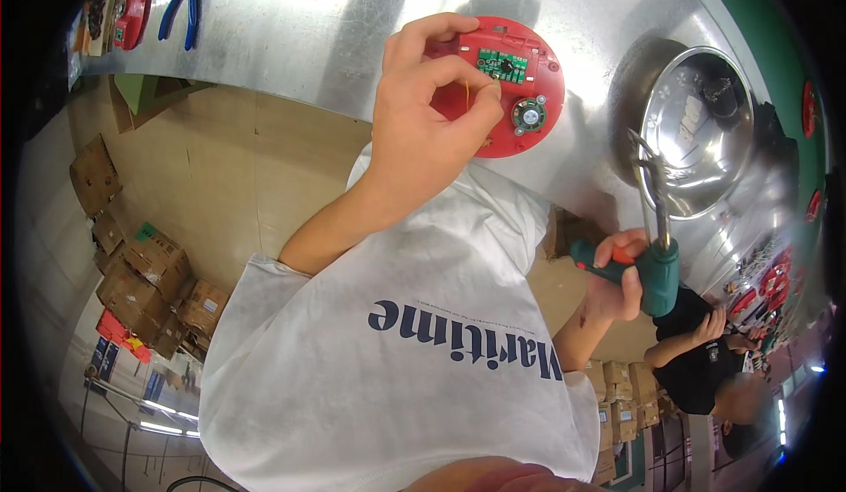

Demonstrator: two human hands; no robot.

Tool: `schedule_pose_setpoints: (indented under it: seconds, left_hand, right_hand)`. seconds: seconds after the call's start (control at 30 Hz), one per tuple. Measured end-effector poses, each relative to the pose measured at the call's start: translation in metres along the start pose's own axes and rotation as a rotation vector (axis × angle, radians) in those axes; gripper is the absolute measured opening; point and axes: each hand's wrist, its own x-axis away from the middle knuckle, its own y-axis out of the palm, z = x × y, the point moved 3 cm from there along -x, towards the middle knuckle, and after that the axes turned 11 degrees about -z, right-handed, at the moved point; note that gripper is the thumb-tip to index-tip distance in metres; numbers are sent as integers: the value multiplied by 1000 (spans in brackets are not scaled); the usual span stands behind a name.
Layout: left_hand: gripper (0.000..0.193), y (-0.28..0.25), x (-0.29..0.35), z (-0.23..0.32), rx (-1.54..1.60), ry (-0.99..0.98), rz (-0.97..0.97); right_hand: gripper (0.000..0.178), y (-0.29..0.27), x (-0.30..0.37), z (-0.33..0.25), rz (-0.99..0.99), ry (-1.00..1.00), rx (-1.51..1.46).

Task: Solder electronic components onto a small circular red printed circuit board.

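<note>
A round red plastic housing [548,69] lies on the metal table. It carries a green circuit board [503,64] and a small round speaker [529,116]. My left hand [423,104] is over the housing's left side, thumb and forefinger pinched at the board's lower edge on a thin yellow wire [467,96]. Its other fingers rest by the rim and hide part of the housing. Off to the right, my right hand [617,281] grips a green soldering gun [659,279] by its handle, tip pointing up toward the table, apart from the housing.
A shiny steel bowl [656,109] stands right of the housing, near the soldering gun's tip. Blue-handled pliers [181,12] and red parts [132,16] lie at the far left. A co-worker [705,351] is at the right beside more red parts [775,281]. Cardboard boxes [145,285] are stacked lower left.
</note>
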Motion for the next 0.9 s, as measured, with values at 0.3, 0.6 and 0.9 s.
schedule_pose_setpoints:
  seconds: [0.3,0.6,0.9]
  left_hand:
    - [3,-6,-5,3,-86,-47,-59]
    - [16,-23,-7,14,-213,42,-211]
    - [45,-32,-64,41,-527,131,-686]
  right_hand:
    - [29,-51,24,-6,92,-123,-123]
    - [30,-73,21,5,88,-180,-275]
    - [28,-70,26,13,155,-229,-424]
